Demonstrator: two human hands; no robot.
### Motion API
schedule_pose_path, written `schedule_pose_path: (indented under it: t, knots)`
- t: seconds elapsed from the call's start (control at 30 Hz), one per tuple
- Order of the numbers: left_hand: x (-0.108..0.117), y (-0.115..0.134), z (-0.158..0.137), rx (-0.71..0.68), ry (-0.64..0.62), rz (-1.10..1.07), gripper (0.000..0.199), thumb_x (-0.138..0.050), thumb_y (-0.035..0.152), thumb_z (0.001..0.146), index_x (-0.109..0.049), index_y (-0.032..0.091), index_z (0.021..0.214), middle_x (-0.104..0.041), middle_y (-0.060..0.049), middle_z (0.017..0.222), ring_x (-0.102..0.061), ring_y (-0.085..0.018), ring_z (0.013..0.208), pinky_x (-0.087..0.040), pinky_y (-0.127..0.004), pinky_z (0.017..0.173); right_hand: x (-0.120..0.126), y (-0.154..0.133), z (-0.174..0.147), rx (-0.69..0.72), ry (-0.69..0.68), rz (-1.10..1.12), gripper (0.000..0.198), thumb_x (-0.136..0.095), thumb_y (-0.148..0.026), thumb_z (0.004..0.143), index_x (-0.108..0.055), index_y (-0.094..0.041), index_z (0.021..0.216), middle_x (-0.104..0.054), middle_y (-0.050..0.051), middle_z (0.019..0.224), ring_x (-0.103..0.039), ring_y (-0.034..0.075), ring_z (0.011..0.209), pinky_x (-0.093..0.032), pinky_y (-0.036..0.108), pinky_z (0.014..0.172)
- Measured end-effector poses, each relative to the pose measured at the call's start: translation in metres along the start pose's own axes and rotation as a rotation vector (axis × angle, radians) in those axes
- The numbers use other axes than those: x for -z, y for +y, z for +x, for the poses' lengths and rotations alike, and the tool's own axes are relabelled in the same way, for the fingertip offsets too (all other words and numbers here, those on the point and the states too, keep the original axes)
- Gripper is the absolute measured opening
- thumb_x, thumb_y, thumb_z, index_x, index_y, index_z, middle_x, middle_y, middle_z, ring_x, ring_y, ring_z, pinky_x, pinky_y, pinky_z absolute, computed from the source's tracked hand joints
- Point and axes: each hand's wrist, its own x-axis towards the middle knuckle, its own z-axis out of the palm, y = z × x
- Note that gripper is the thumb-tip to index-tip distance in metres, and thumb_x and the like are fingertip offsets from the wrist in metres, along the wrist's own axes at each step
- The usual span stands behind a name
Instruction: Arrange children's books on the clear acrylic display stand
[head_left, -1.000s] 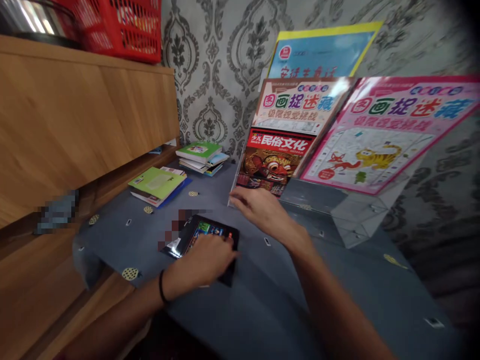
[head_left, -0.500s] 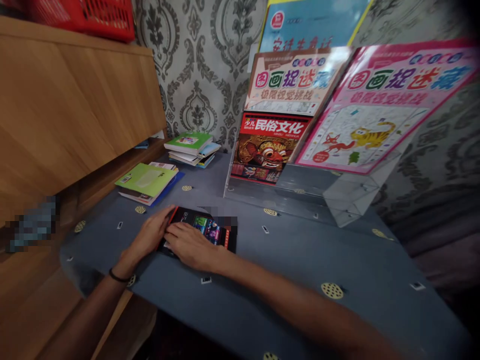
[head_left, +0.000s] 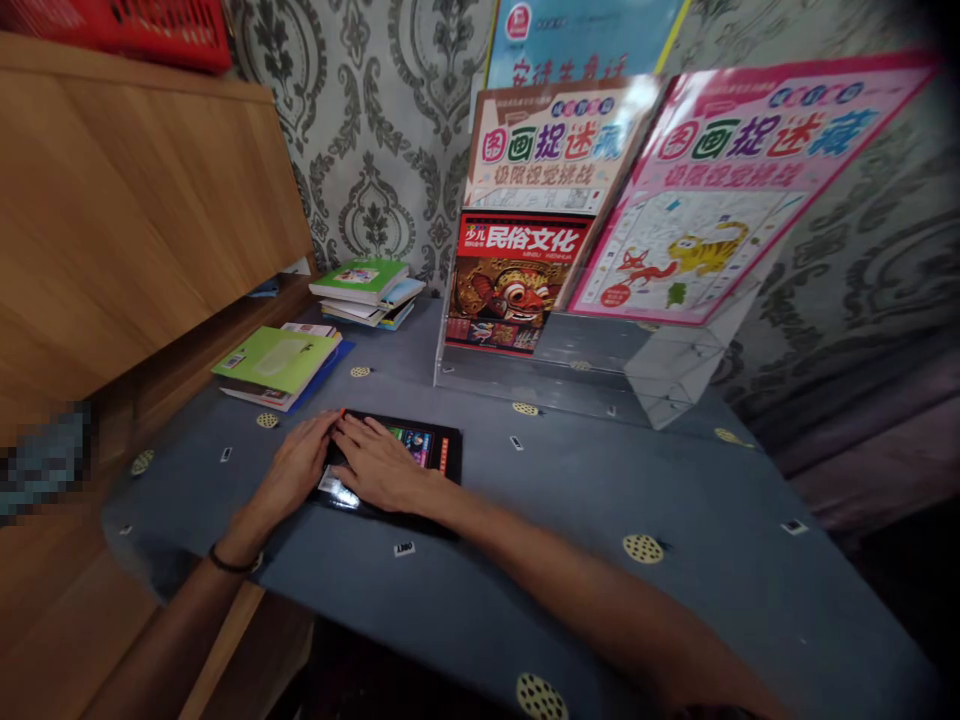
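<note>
A black book with small colour pictures and an orange strip on its cover lies flat on the blue-grey tablecloth. Flat on the cover, toward its left side, rests my right hand, fingers stretched out and partly hiding the pictures. My left hand lies along the book's left edge with its fingers extended, the tips meeting those of the right hand near the far left corner. A white label shows on the cover just below the right hand. Neither hand is wrapped around anything.
A clear display rack at the back holds a red-and-black book, a pink picture book and others. Further left are a light-green book and a stack of books. A wooden cabinet borders the left.
The black book now lies flatter, with more of its lower cover showing. My right hand has spread flat across it, and the left stays at its left edge. The view has shifted slightly.
</note>
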Motion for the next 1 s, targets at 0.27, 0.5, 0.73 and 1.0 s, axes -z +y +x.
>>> schedule_pose_path:
  t: [0.27,0.5,0.73,1.0]
  knots:
    - [-0.003,-0.003,-0.001,0.009,-0.027,0.05,0.047,-0.03,0.031,0.099,-0.056,0.017,0.135,-0.062,-0.012,0.139,-0.055,-0.024,0.131,-0.04,-0.049,0.116,0.014,0.034,-0.032,-0.166,-0.019,-0.049,0.068,-0.043,-0.051,0.101,-0.041,-0.004,0.15,-0.036,0.022,0.158,-0.03,0.029,0.149,-0.027,0.047,0.123]
    - [-0.002,0.0,-0.001,-0.004,-0.03,0.062,0.047,-0.03,0.031,0.099,-0.058,0.014,0.133,-0.062,-0.014,0.139,-0.055,-0.026,0.131,-0.041,-0.05,0.115,0.027,0.052,-0.079,-0.211,-0.034,-0.1,0.067,-0.033,-0.049,0.104,-0.037,-0.002,0.151,-0.032,0.023,0.16,-0.024,0.029,0.152,-0.024,0.05,0.124]
    - [0.004,0.0,0.003,0.005,-0.062,0.019,0.046,-0.033,0.033,0.098,-0.061,0.016,0.13,-0.064,-0.012,0.138,-0.056,-0.025,0.131,-0.041,-0.049,0.116,0.024,0.03,-0.095,-0.081,-0.088,-0.123,0.061,-0.035,-0.046,0.104,-0.036,-0.009,0.153,-0.033,0.019,0.16,-0.022,0.029,0.152,-0.022,0.054,0.124]
    - [0.011,-0.006,0.008,0.013,-0.091,-0.106,0.047,-0.037,0.039,0.096,-0.066,0.016,0.125,-0.065,-0.011,0.135,-0.058,-0.023,0.129,-0.042,-0.046,0.114,0.003,-0.028,-0.04,0.272,-0.192,-0.055,0.054,-0.044,-0.036,0.104,-0.041,-0.01,0.15,-0.041,0.013,0.157,-0.029,0.022,0.15,-0.022,0.046,0.125]
